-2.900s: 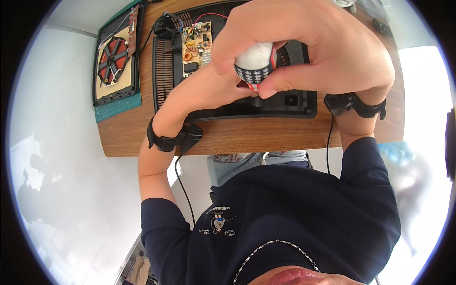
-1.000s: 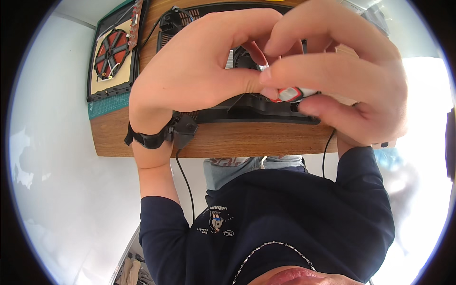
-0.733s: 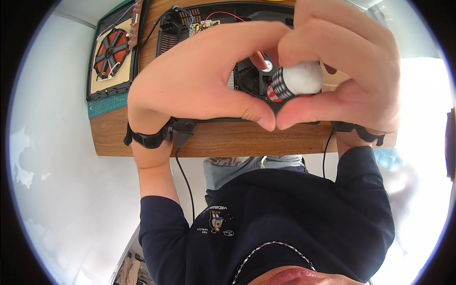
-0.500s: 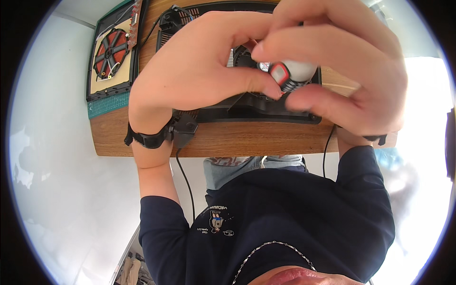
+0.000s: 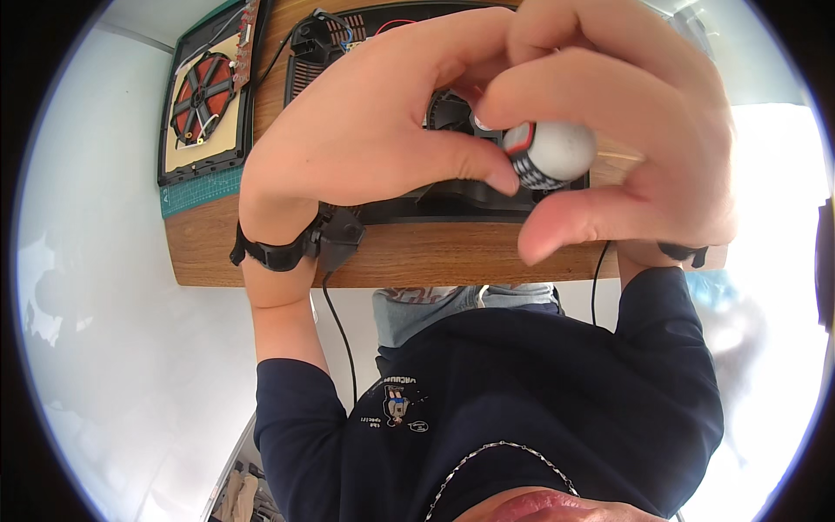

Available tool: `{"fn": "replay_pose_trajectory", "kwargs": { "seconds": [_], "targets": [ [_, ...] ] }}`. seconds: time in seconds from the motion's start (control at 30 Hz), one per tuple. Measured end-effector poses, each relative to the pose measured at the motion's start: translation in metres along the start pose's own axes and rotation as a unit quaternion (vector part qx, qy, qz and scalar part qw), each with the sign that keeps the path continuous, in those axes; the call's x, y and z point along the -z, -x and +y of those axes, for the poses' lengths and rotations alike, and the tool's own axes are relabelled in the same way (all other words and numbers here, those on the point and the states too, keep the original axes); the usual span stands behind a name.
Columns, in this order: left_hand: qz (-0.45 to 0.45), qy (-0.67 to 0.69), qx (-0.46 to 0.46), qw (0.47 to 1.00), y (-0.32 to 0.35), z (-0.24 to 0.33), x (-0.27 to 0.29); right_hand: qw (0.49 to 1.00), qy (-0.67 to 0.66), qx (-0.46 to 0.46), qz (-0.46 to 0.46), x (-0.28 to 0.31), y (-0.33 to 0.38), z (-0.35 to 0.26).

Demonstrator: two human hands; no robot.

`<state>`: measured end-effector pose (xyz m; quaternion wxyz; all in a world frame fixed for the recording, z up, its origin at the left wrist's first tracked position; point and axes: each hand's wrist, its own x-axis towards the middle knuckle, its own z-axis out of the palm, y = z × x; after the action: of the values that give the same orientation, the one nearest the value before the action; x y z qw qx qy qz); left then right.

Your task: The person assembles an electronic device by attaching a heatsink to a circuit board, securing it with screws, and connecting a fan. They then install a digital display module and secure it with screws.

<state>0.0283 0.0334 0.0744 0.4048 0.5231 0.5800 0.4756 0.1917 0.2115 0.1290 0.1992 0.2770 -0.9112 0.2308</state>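
A small white, rounded container (image 5: 564,150) with a black, white and red patterned side is held above the table. The thumb and fingers of my left hand (image 5: 365,130) close on its patterned end. My right hand (image 5: 670,130) curves around its rounded white end, thumb spread down and away, fingers arched over it; whether the fingertips touch it I cannot tell. Beneath both hands lies an opened black appliance housing (image 5: 417,210), with a black fan (image 5: 448,113) inside. My hands hide much of this housing.
On the left stands another black-framed panel (image 5: 165,165) carrying a round red-brown coil (image 5: 204,100) with black spokes. A green cutting mat (image 5: 200,193) lies under it. The wooden table's front edge (image 5: 435,277) is near my body, and a black cable (image 5: 342,326) hangs past it.
My right thumb has moved down and away from the container, widening the gap. The container has shifted slightly right and down, showing more of its white end, still in my left hand.
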Motion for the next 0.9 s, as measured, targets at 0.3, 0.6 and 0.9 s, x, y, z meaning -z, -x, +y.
{"fn": "replay_pose_trajectory", "kwargs": {
  "seconds": [0.3,0.6,0.9],
  "targets": [
    [-0.117,-0.116,-0.140,0.976,-0.008,0.005,0.006,0.993,0.051,-0.041,-0.099,0.013,0.000,-0.009],
    [-0.112,-0.059,-0.034,0.991,-0.008,0.015,0.008,0.995,-0.044,-0.062,-0.067,0.004,0.004,-0.001],
    [-0.023,-0.072,-0.001,0.997,-0.011,0.044,-0.024,0.990,0.120,-0.055,0.052,-0.018,-0.004,-0.009]
  ]
}}
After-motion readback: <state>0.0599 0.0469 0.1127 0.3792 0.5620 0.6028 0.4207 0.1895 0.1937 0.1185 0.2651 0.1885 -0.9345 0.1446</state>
